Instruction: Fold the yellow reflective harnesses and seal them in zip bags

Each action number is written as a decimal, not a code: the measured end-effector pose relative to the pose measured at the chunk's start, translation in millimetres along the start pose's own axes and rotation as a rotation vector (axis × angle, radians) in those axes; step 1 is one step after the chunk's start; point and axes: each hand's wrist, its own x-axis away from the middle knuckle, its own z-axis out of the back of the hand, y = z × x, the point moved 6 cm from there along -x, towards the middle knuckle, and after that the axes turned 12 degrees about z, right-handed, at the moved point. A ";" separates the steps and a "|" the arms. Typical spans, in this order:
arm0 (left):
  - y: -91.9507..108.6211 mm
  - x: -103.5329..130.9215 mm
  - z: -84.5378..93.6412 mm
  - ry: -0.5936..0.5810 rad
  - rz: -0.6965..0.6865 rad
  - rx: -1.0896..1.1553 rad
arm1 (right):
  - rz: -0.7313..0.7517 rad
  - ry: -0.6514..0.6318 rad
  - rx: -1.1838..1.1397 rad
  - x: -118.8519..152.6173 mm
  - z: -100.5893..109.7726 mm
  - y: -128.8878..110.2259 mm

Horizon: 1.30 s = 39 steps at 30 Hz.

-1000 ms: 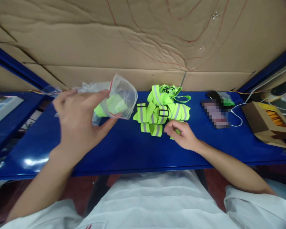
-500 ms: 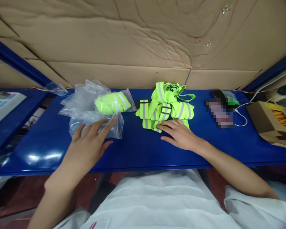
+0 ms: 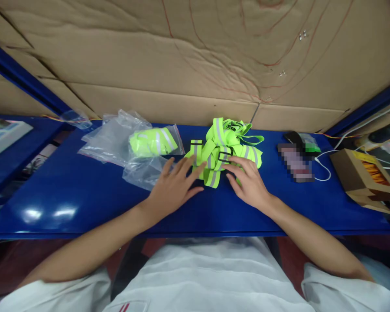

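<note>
A heap of neon-yellow reflective straps (image 3: 217,130) with grey stripes and black buckles lies on the blue table (image 3: 94,203). My left hand (image 3: 173,186) is at the heap's front left, its fingers spread over the strap edge and the corner of a clear plastic bag (image 3: 141,171). At the front right of the heap is my right hand (image 3: 250,184), fingertips on the straps near a buckle (image 3: 225,157), thumb held apart. Whether the fingertips press on the webbing cannot be seen. Left of the heap, a zip bag (image 3: 178,138) contains a folded strap (image 3: 146,143).
More clear bags (image 3: 102,136) lie at the left. Toward the right are a blurred-out phone-like object (image 3: 295,162), a dark item (image 3: 294,138), a white cable (image 3: 328,173) and an open cardboard box (image 3: 351,169). A cardboard wall (image 3: 149,65) closes the back.
My left hand has moved right, from the plastic bags to the straps, and the front bag has shifted right. My right hand stays by the heap, where a front strap end hangs lower.
</note>
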 end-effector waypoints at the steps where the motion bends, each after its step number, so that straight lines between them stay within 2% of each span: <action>1: -11.6 0.1 -0.7 0.005 0.078 0.013 | 0.007 0.001 0.043 -0.5 1.7 -0.5; 3: -26.5 2.4 5.1 0.044 0.168 0.053 | 0.015 -0.025 0.082 -1.1 1.2 0.0; 4: -28.3 3.4 10.2 0.068 0.169 0.067 | 0.015 -0.048 0.089 -1.2 -1.0 0.9; 8: -13.7 -6.0 26.9 0.111 0.055 0.031 | 0.006 -0.152 0.091 -0.4 -13.8 4.7; 11: -1.8 -31.9 18.1 0.013 -0.082 -0.007 | -0.020 -0.154 0.083 0.4 -14.8 7.9; 13: 1.8 -53.9 3.2 -0.097 -0.186 0.034 | -0.051 -0.135 0.074 1.2 -11.3 10.4; 15: 0.6 -75.2 -12.3 -0.205 -0.227 0.120 | -0.075 -0.127 0.063 2.1 -7.9 12.2; 17: -5.1 -93.6 -19.2 -0.244 -0.161 0.272 | -0.092 -0.123 0.047 2.7 -5.7 12.8; 20: -13.5 -105.9 -11.1 -0.214 -0.014 0.424 | -0.142 -0.013 -0.010 3.3 1.1 13.5; 22: -13.1 -101.8 3.6 -0.203 0.046 0.522 | -0.207 0.148 -0.084 4.6 9.7 15.3; 23: -11.8 -96.7 11.2 -0.219 0.090 0.659 | -0.251 0.229 -0.151 5.8 13.3 16.9; 25: -6.9 -81.4 18.9 -0.300 0.237 1.130 | -0.340 0.326 -0.385 7.3 13.9 20.4; 27: 4.0 -60.2 10.6 -0.440 0.429 1.615 | -0.424 0.326 -0.714 6.5 5.6 22.0; 29: 18.3 -38.9 -8.1 -0.590 0.586 1.857 | -0.520 0.271 -1.008 6.0 -6.1 21.8; 31: 27.9 -24.5 -28.1 -0.679 0.651 1.889 | -0.648 0.222 -1.167 8.9 -16.4 24.6; 34: 32.3 -16.7 -50.1 -0.750 0.689 1.865 | -0.818 0.238 -1.187 16.9 -22.4 35.8; 36: 29.3 -17.7 -52.8 -0.704 0.629 1.780 | -0.858 0.283 -1.148 19.9 -19.9 42.8; 39: 22.4 -17.6 -42.9 -0.501 0.468 1.566 | -0.817 0.306 -1.083 18.4 -11.8 47.0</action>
